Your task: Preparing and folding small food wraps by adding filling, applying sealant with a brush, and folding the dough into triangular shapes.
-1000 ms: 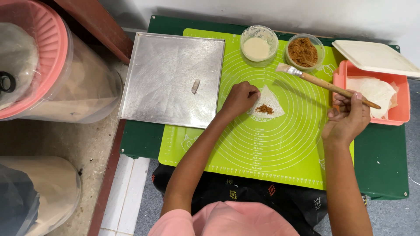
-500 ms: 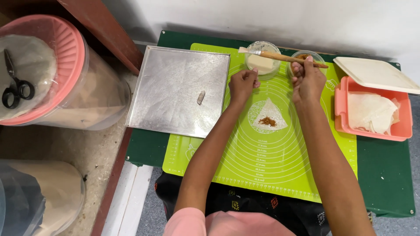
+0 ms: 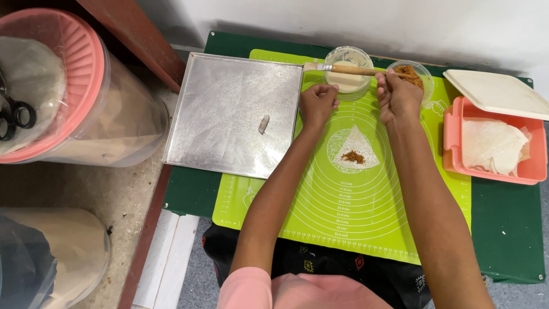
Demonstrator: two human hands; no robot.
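A triangular white pastry sheet (image 3: 355, 147) with a small heap of brown filling lies on the green silicone mat (image 3: 343, 212). My right hand (image 3: 396, 97) grips a wooden-handled pastry brush (image 3: 343, 69) whose bristles reach left over the rim of a small bowl of pale paste (image 3: 349, 80). My left hand (image 3: 317, 104) is loosely curled on the mat just below that bowl, holding nothing. A second small bowl with brown filling (image 3: 412, 74) sits behind my right hand.
A metal baking tray (image 3: 229, 120) holds one small folded pastry (image 3: 263, 123). A pink box of white pastry sheets (image 3: 494, 146) with its cream lid (image 3: 496, 93) stands at right. Pink-lidded plastic tubs (image 3: 68, 97) with scissors (image 3: 14, 117) stand at left.
My right hand carried the brush from the right side of the mat up to the paste bowl. My left hand left the pastry sheet and moved up beside the bowl.
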